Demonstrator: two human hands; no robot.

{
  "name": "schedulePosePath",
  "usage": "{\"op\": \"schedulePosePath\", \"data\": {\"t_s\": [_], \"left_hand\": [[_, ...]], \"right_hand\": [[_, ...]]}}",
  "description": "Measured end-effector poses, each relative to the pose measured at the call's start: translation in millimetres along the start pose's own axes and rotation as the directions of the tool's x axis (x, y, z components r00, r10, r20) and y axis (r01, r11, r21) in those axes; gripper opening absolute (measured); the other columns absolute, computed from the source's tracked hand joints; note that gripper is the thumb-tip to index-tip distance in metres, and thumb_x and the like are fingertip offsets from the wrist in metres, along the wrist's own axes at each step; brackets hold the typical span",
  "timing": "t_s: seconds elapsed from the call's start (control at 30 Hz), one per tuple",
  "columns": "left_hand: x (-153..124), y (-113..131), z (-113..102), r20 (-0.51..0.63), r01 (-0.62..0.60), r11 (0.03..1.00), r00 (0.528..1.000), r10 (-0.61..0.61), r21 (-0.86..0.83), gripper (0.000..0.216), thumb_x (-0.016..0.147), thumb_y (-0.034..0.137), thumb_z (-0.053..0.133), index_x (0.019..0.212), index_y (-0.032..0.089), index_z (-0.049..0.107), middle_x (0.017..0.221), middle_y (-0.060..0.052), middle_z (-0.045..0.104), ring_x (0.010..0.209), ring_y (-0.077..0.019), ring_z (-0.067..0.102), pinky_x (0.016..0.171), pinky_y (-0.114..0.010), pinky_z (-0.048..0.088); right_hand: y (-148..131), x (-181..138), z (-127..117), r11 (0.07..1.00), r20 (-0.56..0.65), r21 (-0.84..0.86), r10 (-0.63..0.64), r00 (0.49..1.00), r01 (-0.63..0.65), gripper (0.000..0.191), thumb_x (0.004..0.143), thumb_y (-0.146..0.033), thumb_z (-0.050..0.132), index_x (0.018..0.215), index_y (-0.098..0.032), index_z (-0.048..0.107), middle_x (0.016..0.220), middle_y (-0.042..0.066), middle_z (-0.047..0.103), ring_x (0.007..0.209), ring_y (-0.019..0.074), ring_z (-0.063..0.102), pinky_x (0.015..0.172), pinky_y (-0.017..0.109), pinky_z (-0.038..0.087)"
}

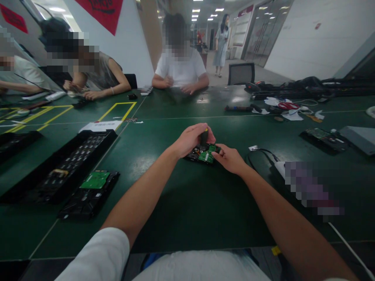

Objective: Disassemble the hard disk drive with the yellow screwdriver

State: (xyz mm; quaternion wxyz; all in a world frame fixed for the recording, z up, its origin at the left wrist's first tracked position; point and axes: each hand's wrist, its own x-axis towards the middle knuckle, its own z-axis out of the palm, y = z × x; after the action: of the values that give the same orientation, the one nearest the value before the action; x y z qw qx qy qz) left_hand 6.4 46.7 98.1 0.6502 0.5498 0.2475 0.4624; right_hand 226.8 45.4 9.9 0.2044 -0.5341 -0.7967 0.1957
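A hard drive [207, 156] with a green circuit board lies on the green table in front of me. My left hand [190, 139] is closed around the dark handle of a screwdriver [204, 137], held upright over the drive with a yellow spot at its top. The screwdriver's tip is too small to make out against the board. At the drive's right edge, my right hand [231, 159] grips it with thumb and fingers. A second hard drive [90, 195], board side up, rests to my left.
Left of it lies a long black tray [84, 160] of small parts. On the right are a cabled device [279, 166], another circuit-board unit [324, 139] and a grey box [360, 137]. Bags, papers and cables [290, 107] lie farther back. People sit across the table.
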Motion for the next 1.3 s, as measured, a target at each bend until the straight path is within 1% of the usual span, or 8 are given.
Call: {"op": "schedulePosePath", "data": {"t_s": [0.17, 0.33, 0.53, 0.7, 0.8, 0.97, 1.1, 1.3], "left_hand": [[2.9, -4.8, -1.1, -0.042, -0.011, 0.999, 0.999, 0.009, -0.034, 0.041, 0.096, 0.056, 0.055, 0.081, 0.018, 0.058, 0.065, 0.001, 0.050, 0.061, -0.0122, 0.050, 0.074, -0.032, 0.048], [0.5, -8.0, -0.1, -0.052, -0.057, 0.993, 0.997, 0.063, 0.106, 0.036, 0.089, 0.051, 0.070, 0.088, 0.020, 0.052, 0.070, 0.004, 0.054, 0.065, -0.0104, 0.051, 0.075, -0.029, 0.046], [-1.1, -6.4, -2.0, -0.029, -0.060, 0.992, 0.998, 0.063, 0.111, 0.039, 0.090, 0.053, 0.069, 0.094, 0.022, 0.047, 0.071, 0.004, 0.058, 0.067, -0.0118, 0.055, 0.075, -0.029, 0.046], [-2.9, -3.7, -1.9, 0.034, -0.020, 0.993, 0.999, 0.016, 0.118, 0.035, 0.092, 0.052, 0.065, 0.089, 0.019, 0.054, 0.078, 0.000, 0.063, 0.073, -0.0131, 0.059, 0.077, -0.030, 0.046], [-2.7, -3.2, -2.6, 0.025, -0.021, 0.995, 1.000, 0.018, 0.100, 0.034, 0.093, 0.051, 0.064, 0.087, 0.017, 0.061, 0.084, -0.002, 0.063, 0.077, -0.0132, 0.059, 0.076, -0.028, 0.046], [-2.7, 0.7, -4.8, -0.011, -0.020, 0.985, 1.000, 0.022, 0.171, 0.032, 0.091, 0.048, 0.067, 0.090, 0.016, 0.071, 0.086, -0.003, 0.063, 0.080, -0.0131, 0.059, 0.074, -0.025, 0.044], [-3.2, 2.0, -2.0, 0.006, -0.028, 0.996, 1.000, 0.027, 0.089, 0.027, 0.092, 0.044, 0.067, 0.096, 0.017, 0.067, 0.082, -0.002, 0.064, 0.077, -0.0128, 0.060, 0.077, -0.027, 0.047], [-1.7, -1.3, -0.2, -0.001, -0.041, 0.999, 0.999, 0.041, -0.028, 0.024, 0.094, 0.041, 0.064, 0.093, 0.017, 0.060, 0.081, -0.004, 0.066, 0.077, -0.0157, 0.064, 0.081, -0.031, 0.052]], "right_hand": [[-0.5, -0.7, -0.3, 1.000, -0.003, 0.022, 0.002, 1.000, -0.002, 0.053, 0.101, -0.046, 0.058, 0.145, -0.016, 0.054, 0.087, 0.004, 0.074, 0.075, 0.0186, 0.067, 0.066, 0.027, 0.044], [-0.3, -0.4, 1.0, 1.000, -0.011, 0.007, 0.000, 1.000, 0.000, 0.052, 0.101, -0.045, 0.058, 0.143, -0.016, 0.055, 0.087, 0.005, 0.074, 0.075, 0.0191, 0.067, 0.068, 0.028, 0.045], [-1.5, -0.4, -0.1, 1.000, 0.001, 0.009, 0.018, 1.000, -0.018, 0.051, 0.101, -0.045, 0.058, 0.145, -0.018, 0.054, 0.091, 0.005, 0.075, 0.076, 0.0192, 0.068, 0.067, 0.028, 0.045], [-2.4, -0.5, -1.6, 1.000, 0.007, 0.007, 0.003, 1.000, -0.003, 0.051, 0.102, -0.044, 0.057, 0.144, -0.016, 0.054, 0.090, 0.005, 0.075, 0.075, 0.0193, 0.068, 0.066, 0.028, 0.045], [-2.8, -0.8, -2.1, 1.000, 0.015, 0.008, 0.002, 1.000, -0.002, 0.051, 0.102, -0.043, 0.058, 0.145, -0.016, 0.053, 0.087, 0.004, 0.075, 0.076, 0.0197, 0.068, 0.067, 0.028, 0.045], [-3.2, -1.2, -2.1, 1.000, 0.006, 0.023, 0.009, 1.000, -0.009, 0.053, 0.101, -0.045, 0.058, 0.146, -0.016, 0.052, 0.086, 0.004, 0.074, 0.076, 0.0196, 0.068, 0.067, 0.028, 0.045], [-2.5, -0.6, -1.7, 1.000, 0.001, 0.014, 0.001, 1.000, -0.001, 0.053, 0.101, -0.046, 0.057, 0.144, -0.015, 0.054, 0.085, 0.004, 0.074, 0.073, 0.0188, 0.067, 0.066, 0.028, 0.044], [-0.2, 0.8, 0.5, 1.000, -0.003, -0.003, 0.001, 1.000, -0.001, 0.051, 0.101, -0.045, 0.058, 0.143, -0.016, 0.055, 0.086, 0.004, 0.074, 0.072, 0.0178, 0.067, 0.065, 0.026, 0.043]]}}
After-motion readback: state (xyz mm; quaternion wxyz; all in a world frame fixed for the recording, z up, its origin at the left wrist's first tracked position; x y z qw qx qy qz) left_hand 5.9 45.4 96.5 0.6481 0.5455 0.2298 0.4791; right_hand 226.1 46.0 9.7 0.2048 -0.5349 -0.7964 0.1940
